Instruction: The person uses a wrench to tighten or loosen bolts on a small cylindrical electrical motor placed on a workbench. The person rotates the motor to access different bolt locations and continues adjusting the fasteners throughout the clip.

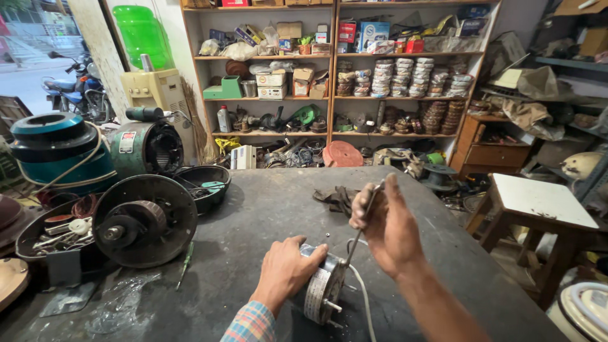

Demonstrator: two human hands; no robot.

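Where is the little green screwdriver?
The green screwdriver lies on the dark workbench, left of the left hand, just below the round fan motor housing.

Green water bottle [142,35], plaid sleeve [252,324]

I see cardboard boxes on the shelves: a blue-and-white box [373,33] beside a red box [346,31] on top, a white carton [271,78] lower left. A red-and-white label [127,142] sits on the green motor housing [144,147].

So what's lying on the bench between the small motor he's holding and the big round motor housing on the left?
In the head view, a green-handled screwdriver lies on the dark bench between them.
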